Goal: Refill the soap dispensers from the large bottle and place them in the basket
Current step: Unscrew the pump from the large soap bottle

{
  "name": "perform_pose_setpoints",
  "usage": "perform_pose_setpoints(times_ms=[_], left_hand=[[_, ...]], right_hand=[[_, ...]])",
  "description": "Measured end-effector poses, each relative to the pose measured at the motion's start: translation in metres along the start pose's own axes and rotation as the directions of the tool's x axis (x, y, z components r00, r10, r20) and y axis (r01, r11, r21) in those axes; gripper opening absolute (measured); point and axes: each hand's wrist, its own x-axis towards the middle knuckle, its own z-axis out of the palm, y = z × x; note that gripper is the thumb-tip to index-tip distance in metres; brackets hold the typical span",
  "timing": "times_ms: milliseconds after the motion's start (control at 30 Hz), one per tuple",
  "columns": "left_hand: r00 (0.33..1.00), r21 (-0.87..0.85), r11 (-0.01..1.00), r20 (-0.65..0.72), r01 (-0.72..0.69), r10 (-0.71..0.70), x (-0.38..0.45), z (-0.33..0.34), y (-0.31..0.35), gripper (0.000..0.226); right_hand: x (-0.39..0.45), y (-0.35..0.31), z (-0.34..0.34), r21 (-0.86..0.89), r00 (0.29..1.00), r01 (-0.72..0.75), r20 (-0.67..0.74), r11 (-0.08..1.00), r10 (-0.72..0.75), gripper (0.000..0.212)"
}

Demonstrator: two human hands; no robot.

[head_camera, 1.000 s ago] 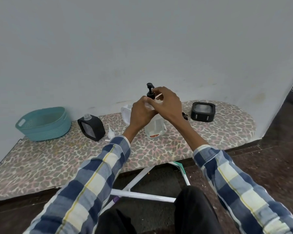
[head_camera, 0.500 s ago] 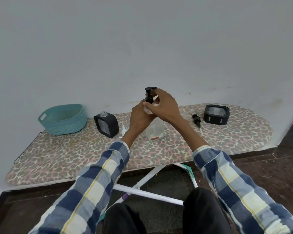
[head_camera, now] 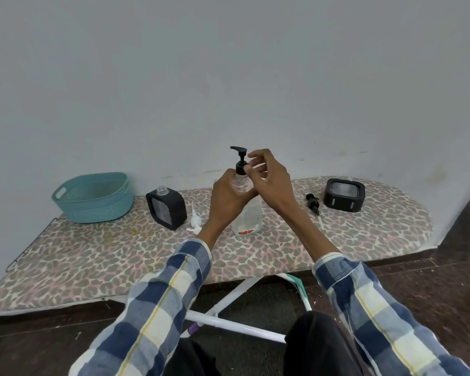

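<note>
On the leopard-print ironing board (head_camera: 114, 256) I count one teal woven plastic basket (head_camera: 92, 198), two squat black square dispensers (head_camera: 166, 210) (head_camera: 343, 194), one clear plastic bottle with a black pump (head_camera: 247, 213), and two loose pump heads, one white (head_camera: 195, 220), one black (head_camera: 312, 203).

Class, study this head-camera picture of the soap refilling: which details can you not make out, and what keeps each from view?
Head view only:
- Clear bottle: the left hand covers its shoulder, so its fill level cannot be told.
- Pump collar: the right hand fingers hide whether it is screwed tight.
- Basket: its near wall hides the floor inside.
- Red label on the bottle: too small to read.
- Something pale behind the hands: mostly hidden.
</note>
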Motion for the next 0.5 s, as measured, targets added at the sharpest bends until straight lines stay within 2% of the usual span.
perform_pose_setpoints(times_ms=[133, 300, 433, 500], left_hand=[[1.000, -0.003, 1.000, 0.007, 0.000, 0.000, 0.001, 0.000, 0.001, 0.056], [1.000, -0.032, 0.999, -0.013, 0.016, -0.017, -0.001, 0.000, 0.002, 0.059], [1.000, -0.048, 0.999, -0.025, 0.009, -0.010, -0.003, 0.004, 0.003, 0.055], [1.000, -0.042, 0.999, -0.029, 0.005, -0.006, -0.003, 0.002, 0.002, 0.057]], right_hand=[[0.004, -0.002, 0.004, -0.022, 0.998, -0.034, -0.048, 0.999, 0.033, 0.037], [0.005, 0.011, 0.000, 0.058, 0.998, 0.010, -0.067, 0.998, -0.006, 0.020], [0.008, 0.010, -0.006, 0.151, 0.997, -0.051, -0.051, 0.987, 0.059, 0.011], [0.008, 0.005, -0.005, 0.102, 0.999, -0.045, -0.017, 0.994, 0.047, 0.021]])
